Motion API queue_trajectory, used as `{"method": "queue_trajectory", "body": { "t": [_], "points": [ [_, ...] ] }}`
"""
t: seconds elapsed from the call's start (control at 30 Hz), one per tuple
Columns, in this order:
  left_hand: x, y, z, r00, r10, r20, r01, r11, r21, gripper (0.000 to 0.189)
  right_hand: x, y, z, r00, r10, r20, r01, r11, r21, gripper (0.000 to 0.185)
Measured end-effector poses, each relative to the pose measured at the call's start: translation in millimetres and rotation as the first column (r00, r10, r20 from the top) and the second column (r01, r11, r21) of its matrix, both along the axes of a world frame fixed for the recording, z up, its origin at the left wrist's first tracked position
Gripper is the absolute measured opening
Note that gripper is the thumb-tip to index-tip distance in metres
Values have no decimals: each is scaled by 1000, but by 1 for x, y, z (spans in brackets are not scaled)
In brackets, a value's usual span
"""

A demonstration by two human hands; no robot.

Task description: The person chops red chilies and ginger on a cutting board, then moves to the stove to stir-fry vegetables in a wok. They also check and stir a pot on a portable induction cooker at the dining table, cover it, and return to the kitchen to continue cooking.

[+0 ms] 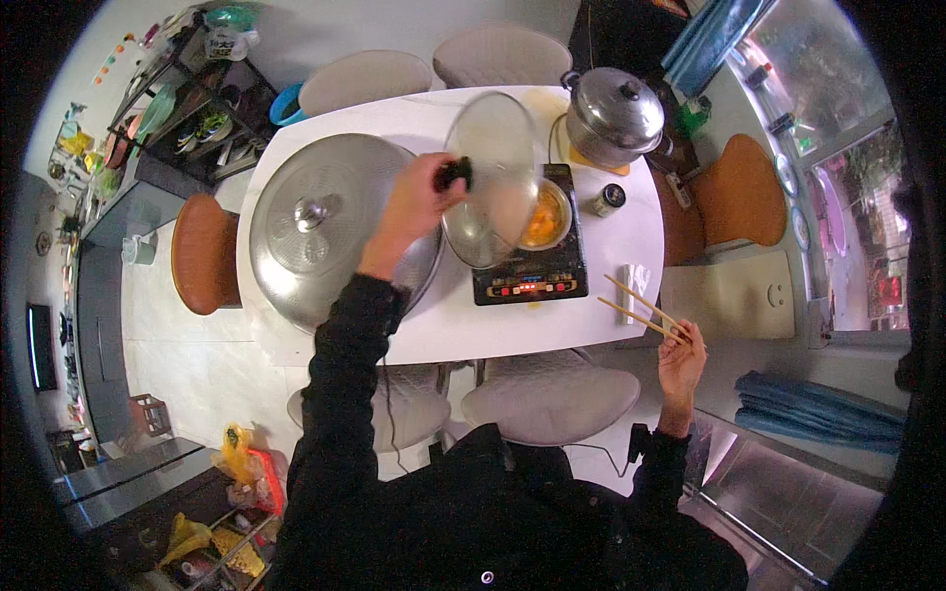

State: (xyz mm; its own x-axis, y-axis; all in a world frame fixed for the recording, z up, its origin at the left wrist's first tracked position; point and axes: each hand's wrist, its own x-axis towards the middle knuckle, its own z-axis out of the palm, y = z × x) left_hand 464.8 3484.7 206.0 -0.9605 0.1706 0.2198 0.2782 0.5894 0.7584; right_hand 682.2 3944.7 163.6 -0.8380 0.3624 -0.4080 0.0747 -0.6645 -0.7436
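Observation:
By its black knob, my left hand (417, 199) holds up a clear glass lid (491, 140), tilted on edge. The lid partly covers a round pan (567, 203) that holds orange-yellow food (547, 216). Under the pan is a black induction cooker (532, 292) with red lights lit on its panel. A pair of wooden chopsticks (641, 301) is in my right hand (681, 358), off the table's front right edge, with the tips spread apart and nothing between them.
A large domed metal cover (288, 255) fills the table's left side. At the back right stands a lidded steel pot (613, 122). A small dark-lidded jar (609, 199) and a white packet (634, 292) lie right of the cooker. Chairs (550, 395) surround the white table (458, 336).

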Motion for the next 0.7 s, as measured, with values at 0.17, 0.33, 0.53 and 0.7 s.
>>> {"method": "queue_trajectory", "body": {
  "t": [0.17,0.33,0.53,0.7],
  "points": [
    [124,-129,46,971,138,193,-236,652,721,32,20,-64,19,995,65,-71,-59,995,79,23],
    [255,-294,45,936,246,253,-315,264,911,31,52,-192,41,987,118,-110,-96,977,189,23],
    [424,-476,31,663,749,3,-713,629,309,17,19,-396,41,891,424,-166,-399,903,161,25],
    [483,-571,0,581,814,-17,-762,551,340,21,2,-542,21,823,524,-218,-505,852,142,25]
  ]
}}
